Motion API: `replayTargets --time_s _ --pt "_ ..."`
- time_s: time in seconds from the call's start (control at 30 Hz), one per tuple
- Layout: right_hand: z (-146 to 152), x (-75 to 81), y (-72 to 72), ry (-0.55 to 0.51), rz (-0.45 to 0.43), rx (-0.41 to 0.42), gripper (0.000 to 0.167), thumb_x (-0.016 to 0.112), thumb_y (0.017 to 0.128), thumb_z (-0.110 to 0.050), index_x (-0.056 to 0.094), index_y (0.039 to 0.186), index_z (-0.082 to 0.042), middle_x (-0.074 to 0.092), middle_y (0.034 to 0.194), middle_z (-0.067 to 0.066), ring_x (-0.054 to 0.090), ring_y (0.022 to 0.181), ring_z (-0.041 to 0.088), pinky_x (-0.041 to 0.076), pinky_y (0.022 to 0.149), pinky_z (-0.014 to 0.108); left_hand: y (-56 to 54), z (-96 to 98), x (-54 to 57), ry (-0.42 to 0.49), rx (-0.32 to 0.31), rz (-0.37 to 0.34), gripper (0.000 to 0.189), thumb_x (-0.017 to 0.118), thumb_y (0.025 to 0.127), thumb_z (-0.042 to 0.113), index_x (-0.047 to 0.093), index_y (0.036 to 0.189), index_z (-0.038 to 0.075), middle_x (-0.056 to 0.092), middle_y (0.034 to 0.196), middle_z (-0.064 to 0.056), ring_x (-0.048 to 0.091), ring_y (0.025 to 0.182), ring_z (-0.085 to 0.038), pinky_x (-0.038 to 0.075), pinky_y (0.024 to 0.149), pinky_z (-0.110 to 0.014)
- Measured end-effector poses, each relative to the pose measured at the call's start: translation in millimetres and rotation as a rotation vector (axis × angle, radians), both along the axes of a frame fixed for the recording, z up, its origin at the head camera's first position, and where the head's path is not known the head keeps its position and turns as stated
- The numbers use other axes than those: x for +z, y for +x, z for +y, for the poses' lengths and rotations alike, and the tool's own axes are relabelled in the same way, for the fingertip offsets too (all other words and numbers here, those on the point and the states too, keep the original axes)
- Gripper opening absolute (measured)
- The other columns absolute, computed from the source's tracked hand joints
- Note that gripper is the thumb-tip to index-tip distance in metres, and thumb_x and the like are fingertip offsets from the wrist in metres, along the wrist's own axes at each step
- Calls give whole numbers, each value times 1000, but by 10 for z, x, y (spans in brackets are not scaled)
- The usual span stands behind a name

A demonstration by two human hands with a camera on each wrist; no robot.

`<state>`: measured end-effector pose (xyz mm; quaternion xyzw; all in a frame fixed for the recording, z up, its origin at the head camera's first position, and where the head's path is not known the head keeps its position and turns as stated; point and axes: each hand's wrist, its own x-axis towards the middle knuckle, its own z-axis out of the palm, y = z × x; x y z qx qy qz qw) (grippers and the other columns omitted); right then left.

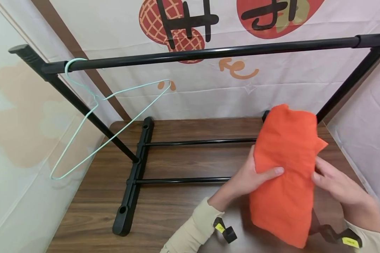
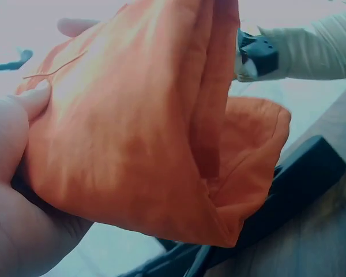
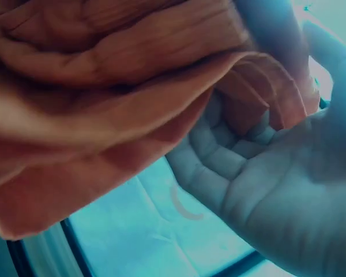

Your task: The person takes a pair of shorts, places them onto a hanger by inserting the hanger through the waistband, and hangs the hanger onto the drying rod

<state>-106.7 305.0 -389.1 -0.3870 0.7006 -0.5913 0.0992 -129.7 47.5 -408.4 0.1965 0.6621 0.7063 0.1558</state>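
Note:
A folded orange cloth is held up over the wooden surface, tall and narrow in the head view. My left hand grips its left edge, thumb laid across the front and the other fingers hidden behind. At the opposite edge my right hand pinches the cloth beside a small pointed corner. In the right wrist view, the fingers of the right hand curl in under layered folds of the orange cloth. The left wrist view shows the cloth doubled over, with an open fold on its right side.
A black garment rack spans the view, its foot and two lower bars on the wooden surface. One mint-green wire hanger hangs at the left end of the top bar. Printed fabric walls enclose the space.

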Motion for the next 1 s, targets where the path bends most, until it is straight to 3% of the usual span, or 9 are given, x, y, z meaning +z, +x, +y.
replayTargets --time_s 0.1,0.17,0.33,0.43,0.57,0.67,0.8,0.93,1.0 --pt "-179 21 -155 -195 -104 221 55 9 113 -2 16 167 -6 39 166 -1 46 148 5 43 115 19 -70 -109 -47 67 27 -45 77 76 95 23 31 154 42 52 141 18 56 123 1 44 112 -25" --pt "-297 50 -241 -241 -144 273 55 8 112 -1 16 166 -4 40 166 2 48 147 9 45 115 22 -117 -181 -66 106 44 -71 77 75 96 22 31 156 42 52 145 15 56 125 -2 44 114 -29" --pt "-520 171 -324 -121 -161 118 54 34 110 1 26 163 -11 53 151 -2 59 132 8 52 106 22 -208 -320 -96 165 97 -114 73 71 101 27 30 161 34 50 154 4 53 131 -11 41 120 -37" --pt "-647 208 -343 -68 -125 22 51 39 109 1 33 159 -11 57 142 -3 61 125 7 53 104 20 -237 -361 -139 197 131 -128 75 64 104 46 26 165 24 42 164 -3 47 144 -18 33 127 -42" --pt "-816 232 -363 -3 -95 -112 45 41 109 1 40 153 -9 57 134 -2 61 117 9 54 98 19 -271 -399 -184 202 183 -163 90 46 102 71 17 169 18 29 172 -6 32 156 -24 21 133 -48" --pt "-935 251 -362 64 -130 -208 46 49 109 -3 37 153 -9 56 133 1 61 116 10 55 96 19 -288 -439 -198 206 208 -237 88 33 101 79 24 166 20 40 160 -1 41 145 -22 30 127 -45" --pt "-1060 240 -349 101 -221 -277 58 58 107 -10 27 156 -10 50 141 7 61 121 10 55 97 19 -281 -476 -220 242 132 -317 91 23 95 89 41 153 21 52 125 5 53 115 -13 43 104 -30" --pt "-1117 197 -341 141 -276 -342 78 66 102 -17 14 160 -15 40 151 10 56 127 9 51 100 15 -269 -459 -232 275 39 -294 98 21 90 94 41 153 21 52 122 7 54 114 -9 45 101 -26" --pt "-1131 189 -344 189 -278 -390 88 71 100 -23 8 162 -16 35 157 9 50 135 12 45 102 11 -271 -451 -227 263 13 -285 94 16 94 90 41 153 20 53 121 6 55 112 -8 46 99 -25"
